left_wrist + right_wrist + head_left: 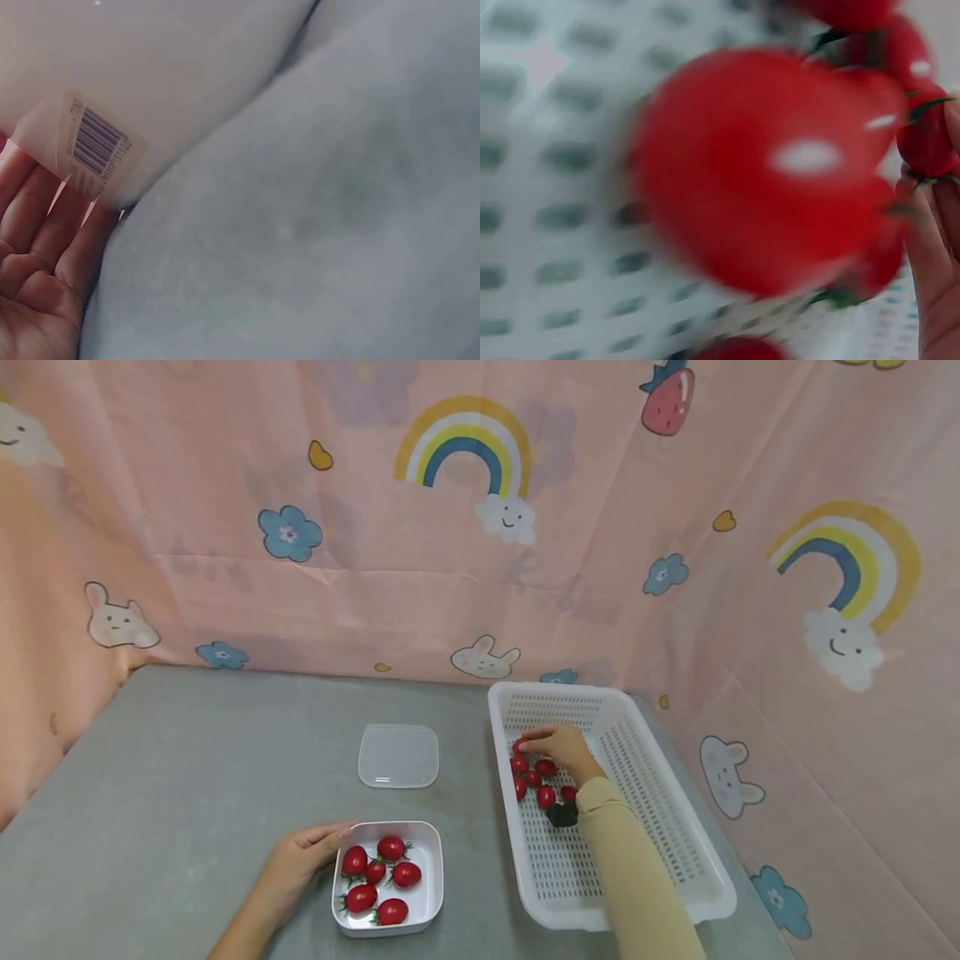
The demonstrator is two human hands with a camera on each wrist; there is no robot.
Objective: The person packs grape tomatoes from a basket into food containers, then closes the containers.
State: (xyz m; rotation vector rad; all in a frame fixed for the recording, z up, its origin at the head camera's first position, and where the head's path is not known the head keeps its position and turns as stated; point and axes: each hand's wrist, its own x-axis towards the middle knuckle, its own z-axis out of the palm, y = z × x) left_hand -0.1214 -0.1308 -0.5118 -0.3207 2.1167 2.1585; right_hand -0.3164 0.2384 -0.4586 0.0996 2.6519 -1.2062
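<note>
My left hand [296,868] rests its fingertips against the upper left corner of a small white square container [431,893]. In the left wrist view the fingers [45,202] lie nearly straight along the container's wall, their tips hidden beside a barcode sticker [97,142]. Several cherry tomatoes [407,874] with green stems lie inside. Over the left side of a white perforated basket [705,906], my right hand [562,747] pinches a cherry tomato [926,139] between thumb and fingers. More cherry tomatoes [546,797] lie in the basket below that hand.
A clear square lid [398,757] lies flat on the grey table [187,793], behind the small container. Pink printed cloth [375,602] hangs along the back and sides. Near the right wrist, a small black object [562,814] shows over the basket.
</note>
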